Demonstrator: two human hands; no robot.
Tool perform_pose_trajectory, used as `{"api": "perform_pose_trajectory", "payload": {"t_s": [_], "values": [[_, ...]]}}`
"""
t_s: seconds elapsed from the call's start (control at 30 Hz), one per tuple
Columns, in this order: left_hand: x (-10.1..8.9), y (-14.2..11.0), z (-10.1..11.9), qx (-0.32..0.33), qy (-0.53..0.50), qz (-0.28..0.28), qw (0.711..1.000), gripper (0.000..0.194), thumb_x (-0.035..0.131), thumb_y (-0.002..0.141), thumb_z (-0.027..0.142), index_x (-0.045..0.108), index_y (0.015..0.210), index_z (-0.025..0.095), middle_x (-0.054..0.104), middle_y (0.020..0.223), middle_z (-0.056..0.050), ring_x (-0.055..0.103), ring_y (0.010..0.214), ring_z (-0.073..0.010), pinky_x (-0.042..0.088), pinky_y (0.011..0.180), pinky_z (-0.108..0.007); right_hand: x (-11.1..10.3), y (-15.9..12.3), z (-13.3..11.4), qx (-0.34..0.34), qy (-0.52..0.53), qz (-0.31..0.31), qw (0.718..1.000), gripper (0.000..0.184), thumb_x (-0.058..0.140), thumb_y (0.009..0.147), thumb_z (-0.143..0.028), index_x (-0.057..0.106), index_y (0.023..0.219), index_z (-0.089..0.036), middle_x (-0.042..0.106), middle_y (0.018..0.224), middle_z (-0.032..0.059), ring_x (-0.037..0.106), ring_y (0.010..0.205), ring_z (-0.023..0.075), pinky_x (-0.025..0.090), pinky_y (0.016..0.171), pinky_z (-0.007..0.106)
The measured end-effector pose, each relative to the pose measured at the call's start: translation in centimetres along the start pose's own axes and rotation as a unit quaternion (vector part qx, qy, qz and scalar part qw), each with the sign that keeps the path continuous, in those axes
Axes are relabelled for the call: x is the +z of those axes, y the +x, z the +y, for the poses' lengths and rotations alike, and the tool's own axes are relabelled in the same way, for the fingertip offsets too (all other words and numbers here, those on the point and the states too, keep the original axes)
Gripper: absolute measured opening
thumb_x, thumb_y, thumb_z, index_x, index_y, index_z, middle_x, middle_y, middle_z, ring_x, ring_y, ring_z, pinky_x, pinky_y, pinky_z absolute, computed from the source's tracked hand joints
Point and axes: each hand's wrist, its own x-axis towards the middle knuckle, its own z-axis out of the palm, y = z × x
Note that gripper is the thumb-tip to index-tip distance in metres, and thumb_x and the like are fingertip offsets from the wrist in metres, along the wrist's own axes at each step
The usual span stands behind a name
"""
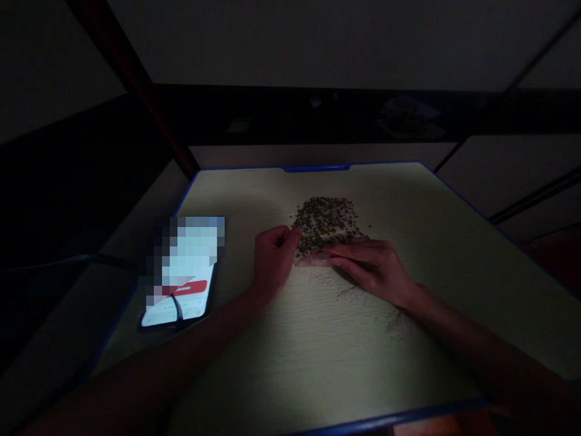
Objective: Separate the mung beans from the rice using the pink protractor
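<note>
Some fine bits (394, 324) lie nearest on the tabletop (254, 375). Phone (195, 272) w/ cable (91, 257), off L, prob. set aside for elbow room, tho close to L forearm (213, 330). L hand (275, 254) curled closed by the dark grains (324, 218) (contents, if any, hidden), prob. as a stop; R hand (376, 266) flattened along their near edge, can't tell if gripping. Grains heaped approx. mid-tabletop; dim ledge (272, 115) behind.

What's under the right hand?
Tabletop shows around the right hand; small dark grains and a pale strip lie by its fingertips. Whatever is directly beneath is covered.
</note>
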Motion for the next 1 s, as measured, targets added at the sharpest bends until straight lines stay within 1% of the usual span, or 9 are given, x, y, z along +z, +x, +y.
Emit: {"api": "perform_pose_trajectory", "payload": {"t_s": [0.13,0.27,0.33,0.47,0.67,1.0], "values": [[0.0,0.0,-0.1,-0.001,0.0,-0.001,1.0,0.037,0.054,0.067,0.025,0.031,0.039,0.018,0.025,0.04,0.007,0.022,0.041,-0.0061,0.017,0.041,-0.024,-0.2,0.1,0.0,-0.035,-0.001,-0.019,0.999,0.022,0.052,0.084,-0.019,0.068,0.1,-0.02,0.072,0.077,0.0028,0.063,0.064,0.0144,0.049,0.059,0.027],[0.0,0.0,0.0,-0.003,0.008,0.003,1.0,0.036,0.054,0.067,0.026,0.032,0.039,0.018,0.026,0.04,0.007,0.024,0.042,-0.0062,0.018,0.041,-0.023,-0.7,0.0,0.0,-0.072,-0.021,-0.056,0.996,0.025,0.047,0.085,-0.015,0.067,0.099,-0.013,0.07,0.073,0.0072,0.062,0.064,0.0163,0.048,0.061,0.029],[0.0,0.0,0.1,-0.005,0.013,0.005,1.0,0.037,0.054,0.067,0.026,0.032,0.039,0.018,0.026,0.04,0.007,0.024,0.041,-0.0061,0.018,0.041,-0.023,-1.0,-0.1,-0.1,-0.098,-0.03,-0.074,0.992,0.027,0.043,0.086,-0.014,0.066,0.099,-0.011,0.069,0.071,0.008,0.061,0.065,0.0167,0.047,0.062,0.03],[-0.1,0.0,0.1,-0.007,0.014,0.005,1.0,0.036,0.055,0.068,0.026,0.032,0.04,0.018,0.027,0.039,0.007,0.024,0.041,-0.0059,0.018,0.041,-0.023,-1.6,-0.4,-0.6,-0.126,-0.048,-0.105,0.985,0.029,0.039,0.087,-0.013,0.064,0.101,-0.013,0.07,0.076,0.0077,0.061,0.068,0.0165,0.048,0.064,0.032],[-0.1,-0.1,0.0,-0.016,0.0,0.001,1.0,0.037,0.055,0.067,0.027,0.031,0.04,0.019,0.027,0.039,0.007,0.024,0.04,-0.0058,0.017,0.04,-0.024,-2.1,-1.0,-1.6,-0.19,-0.119,-0.123,0.967,0.03,0.038,0.086,-0.011,0.065,0.1,-0.01,0.072,0.087,0.0106,0.065,0.077,0.0195,0.051,0.064,0.035],[-0.1,-0.1,0.3,-0.013,-0.007,-0.002,1.0,0.036,0.055,0.068,0.025,0.032,0.04,0.018,0.027,0.039,0.007,0.023,0.041,-0.0059,0.016,0.04,-0.023,-2.8,-3.0,-2.9,-0.21,-0.136,-0.123,0.96,0.026,0.04,0.087,-0.011,0.065,0.095,-0.011,0.073,0.093,0.0084,0.068,0.081,0.0187,0.053,0.061,0.033]]}}
